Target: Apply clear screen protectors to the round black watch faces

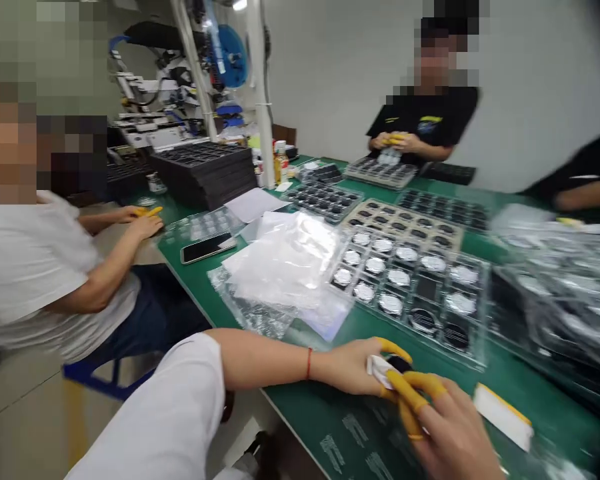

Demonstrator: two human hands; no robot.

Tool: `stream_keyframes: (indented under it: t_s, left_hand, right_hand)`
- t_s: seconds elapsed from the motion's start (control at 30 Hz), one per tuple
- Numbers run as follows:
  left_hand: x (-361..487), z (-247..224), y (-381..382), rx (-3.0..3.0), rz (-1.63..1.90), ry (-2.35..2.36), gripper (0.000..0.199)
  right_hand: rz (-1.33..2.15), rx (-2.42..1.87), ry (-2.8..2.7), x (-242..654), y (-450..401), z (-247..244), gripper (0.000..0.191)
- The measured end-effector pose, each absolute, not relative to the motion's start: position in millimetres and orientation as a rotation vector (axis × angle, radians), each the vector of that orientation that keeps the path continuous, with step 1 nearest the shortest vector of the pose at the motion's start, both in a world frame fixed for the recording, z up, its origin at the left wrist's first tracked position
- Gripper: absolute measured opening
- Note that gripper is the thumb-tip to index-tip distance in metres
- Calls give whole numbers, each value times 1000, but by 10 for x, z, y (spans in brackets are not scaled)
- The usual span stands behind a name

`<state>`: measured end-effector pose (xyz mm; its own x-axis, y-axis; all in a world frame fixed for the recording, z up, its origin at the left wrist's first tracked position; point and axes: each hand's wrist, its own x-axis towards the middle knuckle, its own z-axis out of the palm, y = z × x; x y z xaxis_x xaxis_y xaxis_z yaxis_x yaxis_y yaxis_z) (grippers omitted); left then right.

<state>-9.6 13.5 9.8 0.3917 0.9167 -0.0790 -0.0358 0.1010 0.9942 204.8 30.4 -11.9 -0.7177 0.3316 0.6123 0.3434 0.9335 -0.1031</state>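
Observation:
Close to the table's front edge, my left hand [355,365], in yellow finger cots, grips a small round black disc [399,363]. My right hand [447,413], also in yellow finger cots, meets it and pinches a folded white cloth [379,368] against the disc. Fingers cover much of both things. Just beyond lies a clear plastic tray [473,340] whose pockets hold several round pieces, some silvery and some black. To the right of my right hand rests a white block with a yellow edge [504,417].
Clear plastic sheets [290,260] and a phone [209,248] lie on the green table [300,403]. Black trays are stacked [205,173] at the back left. Bagged trays [570,287] fill the right. Co-workers sit left, opposite and right.

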Motion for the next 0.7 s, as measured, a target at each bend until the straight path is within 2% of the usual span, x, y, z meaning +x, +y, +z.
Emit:
stream_keyframes:
  t_s: [0.07,0.13,0.33,0.43,0.57,0.7]
  left_hand:
    - [-74,151,90,1254,817,787,48]
    - [-64,170,49,1167,832,709,40]
    - [-110,204,-18,1239,814,986,70]
    - [-78,283,-17,1175,793,925,64]
    - [-28,305,-20,1179,757,839,49]
    - [-80,218,-17,1226,776,909,60]
  right_hand:
    - [-113,-566,-2361,1949,261,79,16]
    - [-131,-650,-2281,1864,227,208,21]
    - [-59,-649,-2318,1763,54,221,22]
    - [-81,-710,-2305,1799,104,224,18]
    - [-106,-751,-2274,1805,191,208,22]
    - [-59,-650,-2348,1758,130,183,20]
